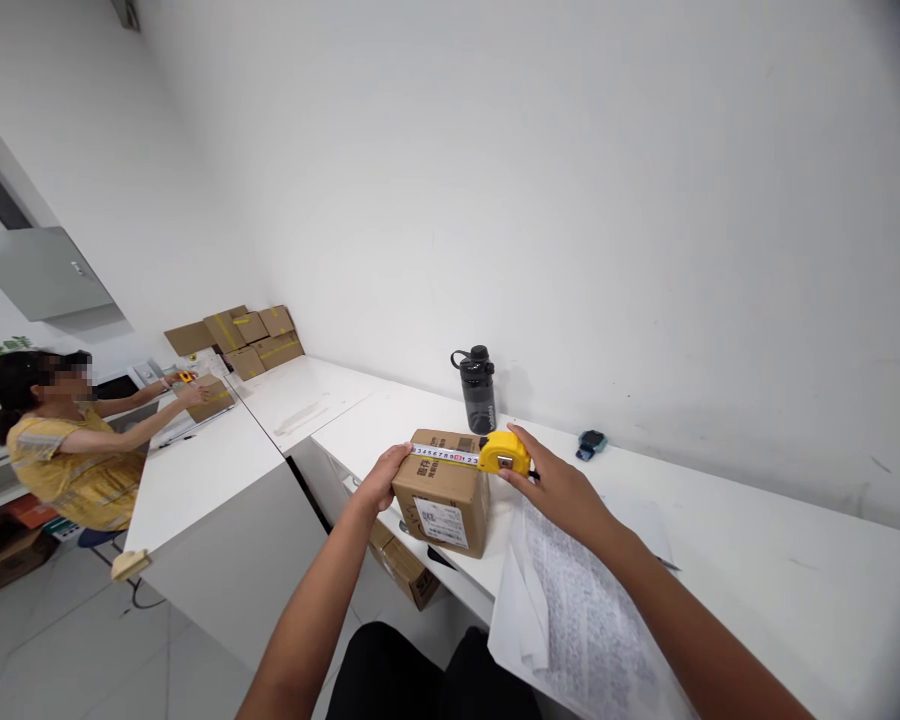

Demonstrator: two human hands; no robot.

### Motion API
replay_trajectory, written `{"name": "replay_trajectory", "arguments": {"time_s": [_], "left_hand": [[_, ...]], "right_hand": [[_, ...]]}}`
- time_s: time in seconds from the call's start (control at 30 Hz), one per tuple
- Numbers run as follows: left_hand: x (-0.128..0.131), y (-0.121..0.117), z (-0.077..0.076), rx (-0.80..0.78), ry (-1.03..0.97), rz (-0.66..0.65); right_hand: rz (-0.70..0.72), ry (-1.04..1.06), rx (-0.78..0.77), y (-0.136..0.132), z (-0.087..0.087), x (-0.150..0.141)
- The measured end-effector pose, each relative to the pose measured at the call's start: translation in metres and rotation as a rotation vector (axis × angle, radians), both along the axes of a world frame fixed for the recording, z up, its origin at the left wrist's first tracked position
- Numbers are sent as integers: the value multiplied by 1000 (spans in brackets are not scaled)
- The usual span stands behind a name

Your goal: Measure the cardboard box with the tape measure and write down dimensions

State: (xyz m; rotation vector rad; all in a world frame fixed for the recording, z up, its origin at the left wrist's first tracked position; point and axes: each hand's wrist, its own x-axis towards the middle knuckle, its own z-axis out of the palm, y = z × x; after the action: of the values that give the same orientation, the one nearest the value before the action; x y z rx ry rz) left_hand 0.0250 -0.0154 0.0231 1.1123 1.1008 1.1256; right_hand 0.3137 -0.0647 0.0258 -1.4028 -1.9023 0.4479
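Note:
A brown cardboard box (441, 495) with a white label on its front stands at the edge of the white table. My right hand (559, 480) grips a yellow tape measure (504, 453) just over the box's right end. Its white blade (446, 456) lies across the box top from right to left. At the box's left edge, the closed fingers of my left hand (385, 476) hold the blade's end against the corner. Papers with dense writing (581, 610) lie under my right forearm.
Behind the box stands a dark water bottle (479, 390); a small teal watch (591, 444) lies to its right. Another cardboard box (401, 568) sits below the tabletop. At left, a person in yellow (75, 450) handles a box (206, 398), near stacked cartons (259, 340).

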Motion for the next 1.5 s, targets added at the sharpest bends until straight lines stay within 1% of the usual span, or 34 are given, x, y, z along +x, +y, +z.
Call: {"name": "replay_trajectory", "arguments": {"time_s": [0.2, 0.5, 0.73, 0.9, 1.13, 1.5], "left_hand": [[1, -3, 3, 0, 4, 14], [2, -3, 5, -14, -3, 0], [3, -4, 7, -31, -12, -7], [2, -4, 5, -39, 0, 8], [0, -1, 0, -53, -2, 8], [2, -3, 4, -38, 3, 4]], "right_hand": [[19, 13, -16, -1, 1, 2], [0, -24, 2, -2, 1, 4], [10, -57, -17, -7, 9, 4], [10, -69, -26, -9, 11, 5], [16, -88, -1, -11, 13, 5], [-22, -139, 19, -10, 11, 4]]}}
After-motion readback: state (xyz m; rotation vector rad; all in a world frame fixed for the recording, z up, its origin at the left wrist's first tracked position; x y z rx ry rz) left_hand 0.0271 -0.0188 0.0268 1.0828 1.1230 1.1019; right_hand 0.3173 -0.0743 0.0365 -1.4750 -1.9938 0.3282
